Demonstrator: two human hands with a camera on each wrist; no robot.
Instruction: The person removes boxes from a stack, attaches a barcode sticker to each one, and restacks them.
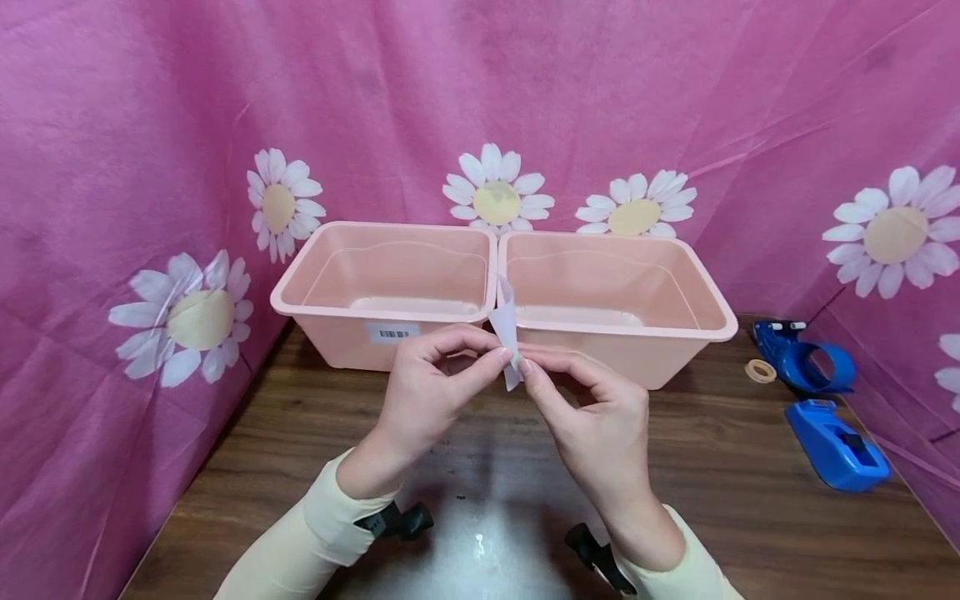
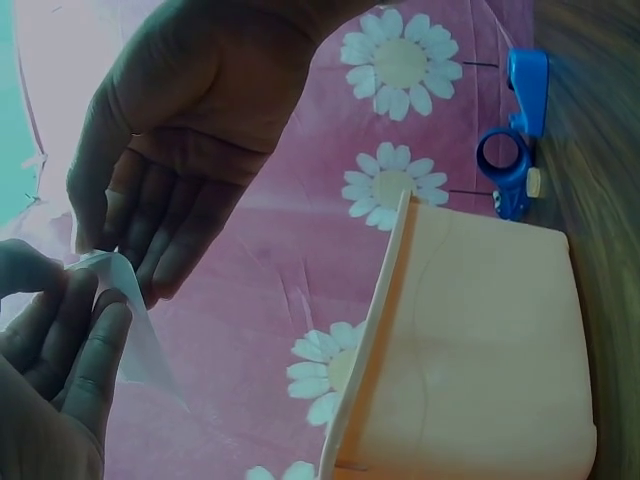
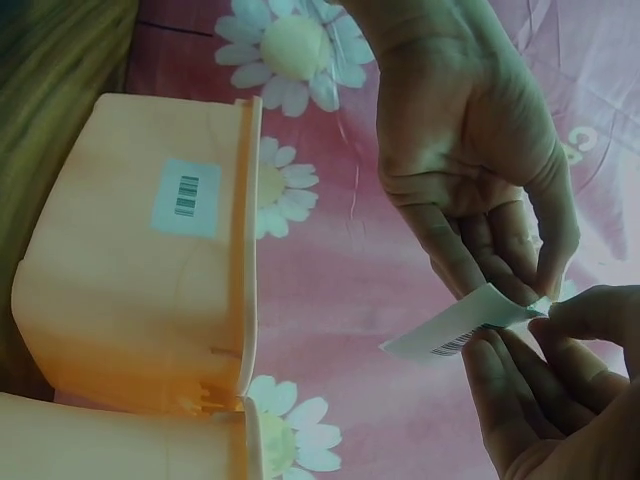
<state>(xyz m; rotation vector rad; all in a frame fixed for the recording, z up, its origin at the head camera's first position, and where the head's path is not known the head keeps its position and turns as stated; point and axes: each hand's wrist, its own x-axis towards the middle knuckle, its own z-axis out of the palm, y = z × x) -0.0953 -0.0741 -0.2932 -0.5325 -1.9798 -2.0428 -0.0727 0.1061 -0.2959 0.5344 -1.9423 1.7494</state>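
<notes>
Between both hands, in front of the two bins, is a small white barcode label [image 3: 440,330], bent along its length. My left hand [image 1: 427,387] pinches its edge between thumb and forefinger. From the other side my right hand [image 1: 596,417] pinches it the same way, the fingertips of both hands nearly meeting. Printed bars show on the label in the right wrist view. Behind the hands stand a left pink bin [image 1: 352,346] and a right pink bin [image 1: 622,354], side by side with rims touching. The left bin carries a barcode sticker [image 1: 393,332] on its front.
On the right of the wooden table [image 1: 720,500] lie a blue tape dispenser [image 1: 840,446], a second blue dispenser [image 1: 832,371] with a round hub, and a small tan tape roll [image 1: 761,371]. A pink daisy-printed cloth [image 1: 600,100] hangs behind and at both sides.
</notes>
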